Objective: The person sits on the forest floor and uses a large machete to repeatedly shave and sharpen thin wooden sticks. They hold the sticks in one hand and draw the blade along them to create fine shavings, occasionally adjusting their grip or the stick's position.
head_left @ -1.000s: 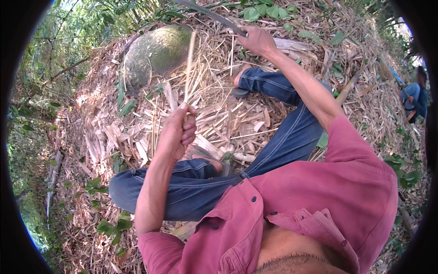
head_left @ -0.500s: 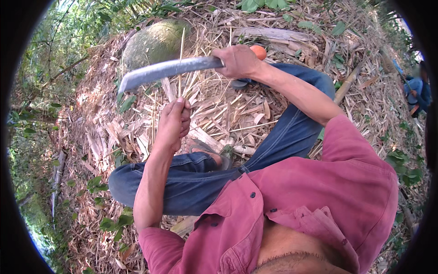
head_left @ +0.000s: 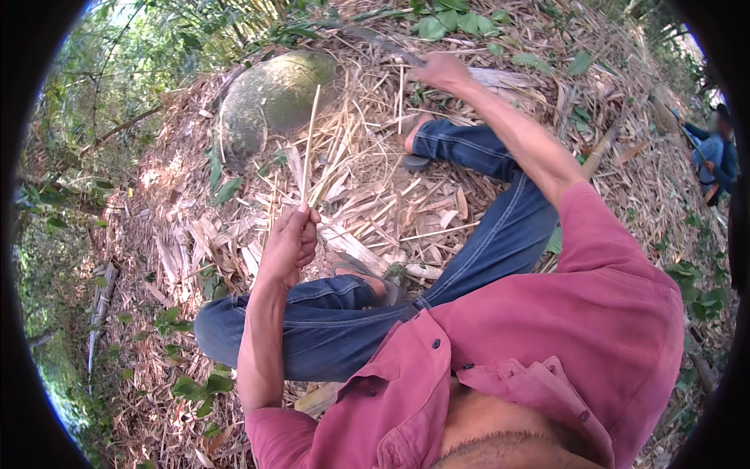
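My left hand (head_left: 291,244) is closed around the lower end of a thin pale bamboo strip (head_left: 312,141), which points up and away from me. Farther off and to the right, my right hand (head_left: 444,73) grips a machete (head_left: 383,43). Its blade reaches up and to the left from my fist, seen nearly edge-on and blurred, apart from the strip. The handle is hidden inside my fingers. Beyond the strip's tip sits a large rounded mossy rock (head_left: 273,98).
Cut strips and shavings (head_left: 344,156) lie between the rock and my feet. My bent legs in blue jeans (head_left: 500,234) frame the work space. Leafy plants (head_left: 207,384) grow at the left. Another person (head_left: 712,156) sits at the far right.
My right hand has swung the machete up and to the right, away from the strip it was crossing. My left hand has come slightly nearer with the strip.
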`<state>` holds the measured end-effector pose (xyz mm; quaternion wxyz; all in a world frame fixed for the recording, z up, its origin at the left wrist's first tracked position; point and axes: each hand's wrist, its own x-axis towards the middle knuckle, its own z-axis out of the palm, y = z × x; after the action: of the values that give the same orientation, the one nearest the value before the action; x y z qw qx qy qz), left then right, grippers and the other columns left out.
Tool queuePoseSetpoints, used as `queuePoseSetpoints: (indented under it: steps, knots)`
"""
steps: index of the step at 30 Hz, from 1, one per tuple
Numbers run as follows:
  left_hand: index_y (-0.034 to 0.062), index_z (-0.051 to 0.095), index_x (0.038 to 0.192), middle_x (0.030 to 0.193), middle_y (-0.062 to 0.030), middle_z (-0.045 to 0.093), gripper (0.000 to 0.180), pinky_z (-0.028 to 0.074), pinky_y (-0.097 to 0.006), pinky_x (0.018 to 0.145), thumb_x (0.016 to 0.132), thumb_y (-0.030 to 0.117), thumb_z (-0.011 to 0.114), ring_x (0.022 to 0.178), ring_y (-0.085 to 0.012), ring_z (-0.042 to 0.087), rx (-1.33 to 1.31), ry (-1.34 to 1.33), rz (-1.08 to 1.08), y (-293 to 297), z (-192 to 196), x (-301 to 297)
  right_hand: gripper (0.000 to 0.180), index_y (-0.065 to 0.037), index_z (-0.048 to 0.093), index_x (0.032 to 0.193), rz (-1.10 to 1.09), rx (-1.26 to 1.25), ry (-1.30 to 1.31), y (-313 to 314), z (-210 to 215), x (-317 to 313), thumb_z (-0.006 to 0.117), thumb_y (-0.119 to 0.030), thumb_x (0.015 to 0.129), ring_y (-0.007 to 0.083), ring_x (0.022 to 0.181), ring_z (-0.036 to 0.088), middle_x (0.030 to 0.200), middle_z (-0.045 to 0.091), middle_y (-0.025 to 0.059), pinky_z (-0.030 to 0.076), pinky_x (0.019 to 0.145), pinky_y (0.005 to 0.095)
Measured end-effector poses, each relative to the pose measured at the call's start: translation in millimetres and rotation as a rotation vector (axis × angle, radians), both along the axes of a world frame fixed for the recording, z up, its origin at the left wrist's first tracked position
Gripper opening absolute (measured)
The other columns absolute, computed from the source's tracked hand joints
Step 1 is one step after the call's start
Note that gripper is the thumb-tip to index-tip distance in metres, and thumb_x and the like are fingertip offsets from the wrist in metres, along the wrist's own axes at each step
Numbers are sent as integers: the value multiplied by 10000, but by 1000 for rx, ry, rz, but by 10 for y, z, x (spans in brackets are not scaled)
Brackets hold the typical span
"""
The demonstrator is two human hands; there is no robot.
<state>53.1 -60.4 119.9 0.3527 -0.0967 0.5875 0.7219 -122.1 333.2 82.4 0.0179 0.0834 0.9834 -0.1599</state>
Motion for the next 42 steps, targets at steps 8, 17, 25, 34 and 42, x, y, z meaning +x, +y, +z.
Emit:
queuePoseSetpoints:
  steps: [8,17,25,34,42]
  knots:
    - [38,528,1002,601,63,334,248,220,-195,395,998,234,376,462,-32,256,-85,84,82,56,-17,-173,359,-54,641,947,265,163,269,83,282,899,593,-361,768,328,728,644,765,658,163,498,674,429]
    - [40,527,971,597,68,328,190,195,-180,388,984,201,427,450,-18,265,-116,136,65,190,-107,-162,239,-76,602,827,576,10,228,-872,64,1267,627,-307,769,256,572,637,657,635,104,508,541,399]
    - [-2,598,871,603,40,391,252,250,-255,475,957,183,451,530,-56,309,-491,521,40,255,-182,-88,248,-71,560,783,623,-14,337,-1096,-34,1255,642,-302,741,289,572,628,654,624,91,463,528,421]
    - [-7,586,844,567,12,381,264,258,-276,478,966,179,444,527,-70,321,-538,690,27,288,-231,-42,248,-58,598,792,362,-39,190,-729,9,1007,656,-298,766,268,550,637,601,621,104,508,541,383]
    - [-19,582,854,562,-21,389,261,286,-294,491,962,171,438,527,-90,343,-666,742,-6,281,-151,-19,250,-64,536,747,591,-67,358,-1006,-49,1248,683,-263,710,320,569,615,594,593,120,466,532,418]
